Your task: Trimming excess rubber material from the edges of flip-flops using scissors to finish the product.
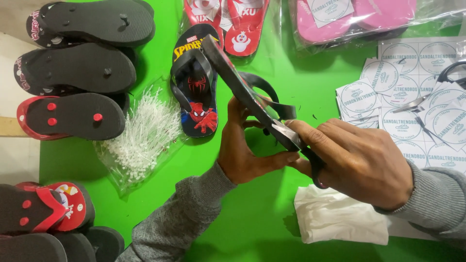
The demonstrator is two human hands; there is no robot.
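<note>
A clear plastic bag of small white fasteners [141, 138] is laid on the green table left of centre. Two clear-wrapped sandal packs are seen along the top edge, one red [228, 19], one pink [354, 19]. White sheets of round stickers [412, 92] are spread at right.

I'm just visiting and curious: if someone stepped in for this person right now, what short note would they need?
Left hand: holds a flip-flop tilted on edge above the green table.
Right hand: grips scissors, blades at the flip-flop's edge.
Nearby: its matching flip-flop lies flat; bag of white plastic ties to the left; round sticker sheets to the right.
Done: stacked flip-flops sit at left.
Left: cannot tell how far the cutting is.
</note>
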